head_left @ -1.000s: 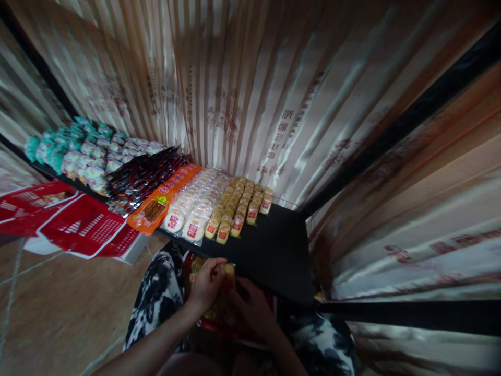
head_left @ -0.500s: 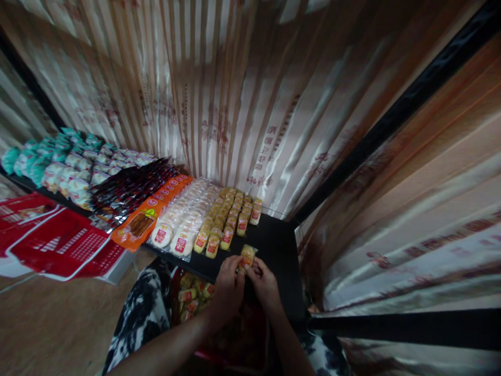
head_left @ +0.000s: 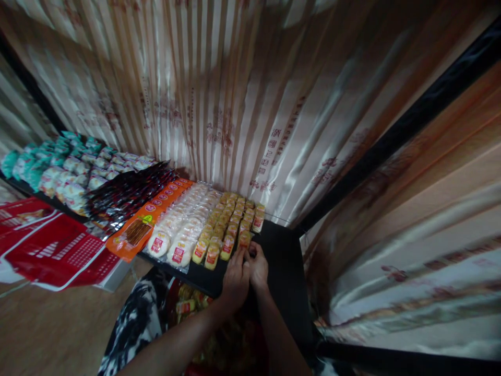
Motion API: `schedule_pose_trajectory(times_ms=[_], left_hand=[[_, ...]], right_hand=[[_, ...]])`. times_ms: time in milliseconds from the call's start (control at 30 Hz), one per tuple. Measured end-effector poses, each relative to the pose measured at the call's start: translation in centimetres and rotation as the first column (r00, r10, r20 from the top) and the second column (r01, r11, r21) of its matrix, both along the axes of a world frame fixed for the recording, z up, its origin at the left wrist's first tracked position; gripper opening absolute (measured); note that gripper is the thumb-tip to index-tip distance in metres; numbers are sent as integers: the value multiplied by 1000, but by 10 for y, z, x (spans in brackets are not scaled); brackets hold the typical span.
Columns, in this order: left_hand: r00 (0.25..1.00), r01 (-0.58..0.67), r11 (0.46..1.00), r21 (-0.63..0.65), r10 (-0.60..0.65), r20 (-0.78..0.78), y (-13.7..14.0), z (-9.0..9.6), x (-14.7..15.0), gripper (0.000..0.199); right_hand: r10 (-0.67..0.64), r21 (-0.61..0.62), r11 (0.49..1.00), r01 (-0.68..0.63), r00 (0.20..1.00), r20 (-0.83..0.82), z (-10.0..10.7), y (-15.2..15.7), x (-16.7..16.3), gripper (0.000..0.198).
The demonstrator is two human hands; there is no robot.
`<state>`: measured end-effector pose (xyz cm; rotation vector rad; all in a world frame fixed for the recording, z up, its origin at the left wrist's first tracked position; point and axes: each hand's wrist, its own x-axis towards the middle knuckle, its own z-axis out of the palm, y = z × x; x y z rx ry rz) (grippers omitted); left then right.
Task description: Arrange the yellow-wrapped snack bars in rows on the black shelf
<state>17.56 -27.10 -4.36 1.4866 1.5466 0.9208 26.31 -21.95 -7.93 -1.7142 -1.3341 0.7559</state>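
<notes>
Ahead of left hand [head_left: 236, 277] and right hand [head_left: 259, 267]: yellow packet [head_left: 245, 238], pinched by both

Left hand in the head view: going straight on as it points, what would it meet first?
Beyond the held yellow packet, the left hand would probably meet the row of yellow packets just behind, though depth is unclear.

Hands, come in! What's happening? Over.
Left hand and right hand touching small yellow plastic-wrapped snack. Matching snack rows crowd its left, on flat black shelf.
</notes>
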Motion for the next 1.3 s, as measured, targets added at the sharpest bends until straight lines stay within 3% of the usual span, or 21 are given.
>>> schedule_pose_trajectory(times_ms=[433,667,800,1067,1300], left_hand=[[999,-35,999,17,35,1,12,-7,5,49],[1000,-14,999,48,16,-27,17,-17,9,49],[999,-17,995,95,22,-49,14,-16,8,47],[994,-61,988,143,74,-84,-16,-13,-2,38],[1000,-21,963,270,18,11,-77,-19,-27,35]], right_hand=[[-28,133,991,30,999,-15,-19,11,1,49],[26,140,990,-35,998,64,-24,12,3,47],[32,128,991,-33,999,5,-24,8,2,51],[-36,128,991,39,999,-23,-17,-28,-9,54],[84,146,987,-73,994,-72,-11,-90,-24,41]])
